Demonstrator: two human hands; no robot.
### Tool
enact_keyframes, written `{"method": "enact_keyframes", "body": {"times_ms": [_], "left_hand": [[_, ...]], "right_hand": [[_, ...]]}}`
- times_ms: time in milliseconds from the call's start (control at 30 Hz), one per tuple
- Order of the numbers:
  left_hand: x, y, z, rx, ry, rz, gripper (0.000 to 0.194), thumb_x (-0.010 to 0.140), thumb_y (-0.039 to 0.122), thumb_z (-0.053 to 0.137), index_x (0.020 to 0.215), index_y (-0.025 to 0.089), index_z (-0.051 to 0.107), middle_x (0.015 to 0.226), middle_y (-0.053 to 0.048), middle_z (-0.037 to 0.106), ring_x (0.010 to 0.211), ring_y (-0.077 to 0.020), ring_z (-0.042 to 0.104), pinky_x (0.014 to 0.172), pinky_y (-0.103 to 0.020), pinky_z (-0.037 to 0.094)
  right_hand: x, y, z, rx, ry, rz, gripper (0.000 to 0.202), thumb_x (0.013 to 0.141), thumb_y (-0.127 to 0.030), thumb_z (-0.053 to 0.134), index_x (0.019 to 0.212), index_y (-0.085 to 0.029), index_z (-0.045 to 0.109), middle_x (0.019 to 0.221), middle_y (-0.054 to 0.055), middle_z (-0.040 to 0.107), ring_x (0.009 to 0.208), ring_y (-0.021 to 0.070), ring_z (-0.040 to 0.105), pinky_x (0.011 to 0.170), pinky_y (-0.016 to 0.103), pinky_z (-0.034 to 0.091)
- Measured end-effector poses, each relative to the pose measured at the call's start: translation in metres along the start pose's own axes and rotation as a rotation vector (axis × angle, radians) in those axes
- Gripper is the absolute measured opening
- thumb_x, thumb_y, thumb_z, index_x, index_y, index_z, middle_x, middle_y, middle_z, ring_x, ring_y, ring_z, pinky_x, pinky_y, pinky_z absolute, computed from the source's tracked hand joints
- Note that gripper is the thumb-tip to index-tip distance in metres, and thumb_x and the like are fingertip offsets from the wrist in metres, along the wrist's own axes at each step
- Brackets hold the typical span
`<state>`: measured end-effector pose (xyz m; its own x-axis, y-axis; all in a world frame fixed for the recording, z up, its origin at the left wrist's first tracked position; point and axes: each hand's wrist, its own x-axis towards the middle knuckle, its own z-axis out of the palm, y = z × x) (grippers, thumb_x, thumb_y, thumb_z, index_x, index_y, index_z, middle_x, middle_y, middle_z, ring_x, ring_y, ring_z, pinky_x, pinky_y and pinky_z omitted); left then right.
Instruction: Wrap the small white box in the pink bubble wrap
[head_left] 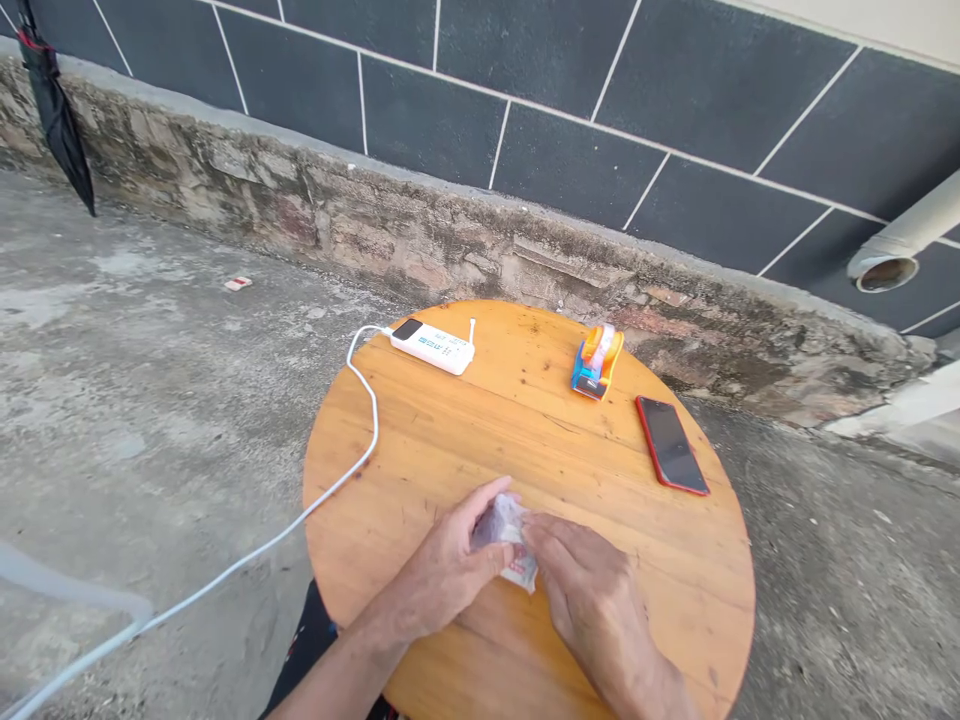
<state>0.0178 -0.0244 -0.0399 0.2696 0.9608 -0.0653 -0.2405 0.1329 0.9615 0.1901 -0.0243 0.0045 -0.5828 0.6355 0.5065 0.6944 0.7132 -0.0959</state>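
Observation:
Between my two hands is a small, crumpled, translucent plastic packet (508, 528) with reddish print near its lower end, held just over the round wooden table. My left hand (459, 552) curves around its left side, with the thumb laid across the front. On the other side, the bent fingers of my right hand (589, 575) pinch the packet's right edge. Whatever the packet contains cannot be made out.
A white power bank (433, 346) with a long white cable (375, 420) lies at the back left of the wooden table (480, 420). Back right stands an orange and blue tape dispenser (596, 362); nearby lies a red-cased phone (671, 446). A folded black umbrella (61, 120) leans against the wall.

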Motion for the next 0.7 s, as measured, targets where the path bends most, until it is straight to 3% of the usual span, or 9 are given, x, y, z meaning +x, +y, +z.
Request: {"method": "enact_keyframes", "body": {"times_ms": [233, 400, 533, 700], "left_hand": [[0.004, -0.001, -0.001, 0.011, -0.013, -0.012, 0.061, 0.077, 0.014, 0.062, 0.135, 0.019, 0.043, 0.134, -0.008, 0.054, 0.121, -0.0237, 0.052, 0.106, -0.039, 0.039], [0.002, -0.003, -0.002, 0.038, -0.019, 0.023, 0.059, 0.079, 0.016, 0.061, 0.135, 0.019, 0.043, 0.132, -0.007, 0.055, 0.121, -0.0236, 0.052, 0.106, -0.04, 0.039], [0.002, -0.005, -0.004, 0.057, -0.014, 0.045, 0.059, 0.08, 0.018, 0.061, 0.136, 0.018, 0.043, 0.135, -0.009, 0.054, 0.124, -0.0252, 0.05, 0.109, -0.042, 0.035], [0.003, -0.007, -0.004, 0.065, -0.004, 0.058, 0.06, 0.08, 0.019, 0.061, 0.137, 0.019, 0.042, 0.135, -0.009, 0.053, 0.125, -0.0254, 0.049, 0.108, -0.042, 0.036]], "right_hand": [[-0.013, -0.008, 0.008, -0.2, 0.085, -0.105, 0.03, 0.084, -0.001, 0.043, 0.105, -0.007, 0.063, 0.105, 0.016, 0.071, 0.097, 0.027, 0.066, 0.079, 0.039, 0.055], [-0.021, -0.017, 0.008, -0.315, 0.013, -0.11, 0.039, 0.081, 0.003, 0.037, 0.113, -0.001, 0.06, 0.112, 0.021, 0.067, 0.106, 0.0306, 0.062, 0.085, 0.045, 0.052], [-0.03, -0.019, 0.012, -0.357, -0.088, -0.085, 0.046, 0.082, 0.002, 0.036, 0.124, -0.002, 0.053, 0.129, 0.02, 0.057, 0.12, 0.0317, 0.052, 0.096, 0.047, 0.045], [-0.04, -0.009, 0.011, -0.299, -0.117, -0.025, 0.048, 0.088, -0.007, 0.041, 0.136, -0.008, 0.042, 0.138, 0.016, 0.051, 0.126, 0.032, 0.047, 0.1, 0.054, 0.039]]}}
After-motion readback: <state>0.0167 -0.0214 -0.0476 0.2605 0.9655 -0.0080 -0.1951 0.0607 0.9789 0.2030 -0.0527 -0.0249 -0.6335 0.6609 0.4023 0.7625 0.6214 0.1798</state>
